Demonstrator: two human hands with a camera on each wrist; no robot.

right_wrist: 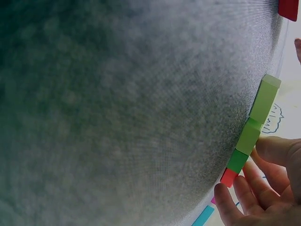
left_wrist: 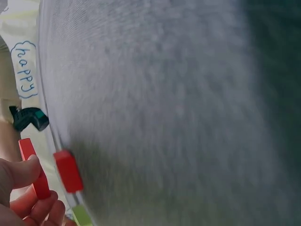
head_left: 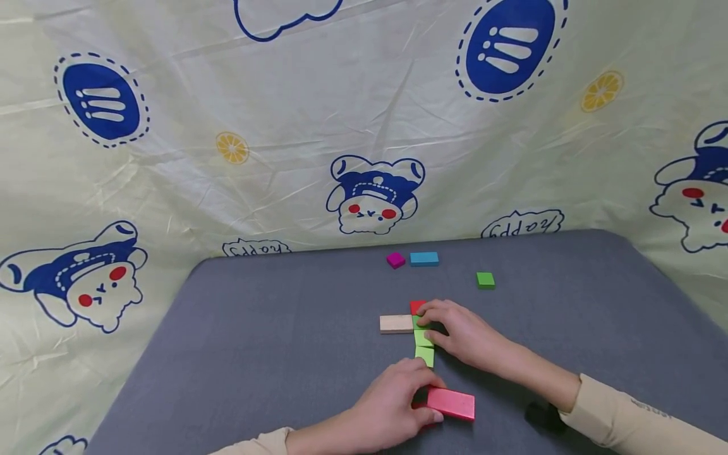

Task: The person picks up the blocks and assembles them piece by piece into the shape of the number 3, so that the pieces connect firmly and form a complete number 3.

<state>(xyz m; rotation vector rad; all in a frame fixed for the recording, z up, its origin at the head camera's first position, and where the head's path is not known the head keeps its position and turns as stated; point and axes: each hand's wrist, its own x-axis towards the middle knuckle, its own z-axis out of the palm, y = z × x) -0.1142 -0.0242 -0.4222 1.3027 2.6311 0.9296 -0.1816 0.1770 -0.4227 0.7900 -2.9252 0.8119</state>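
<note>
My left hand (head_left: 392, 404) pinches a red rectangular block (head_left: 451, 403) between thumb and fingers above the near part of the table. Below it, on the table, lies a second red block (left_wrist: 68, 172), mostly hidden by the hand in the head view. The fingertips of my right hand (head_left: 469, 335) touch a row of blocks from its right side, thumb by a light green block (right_wrist: 248, 137). From the far end, the row runs red block (head_left: 418, 307), green block (head_left: 418, 322), then two light green blocks. A plain wooden block (head_left: 395, 324) extends left from the row.
Toward the table's far edge lie a magenta block (head_left: 395, 260) and a blue block (head_left: 424, 259). A green block (head_left: 486, 280) sits farther right. A printed cloth (head_left: 284, 189) hangs behind the grey table (head_left: 256, 354). A black object (head_left: 544, 417) is by the right wrist.
</note>
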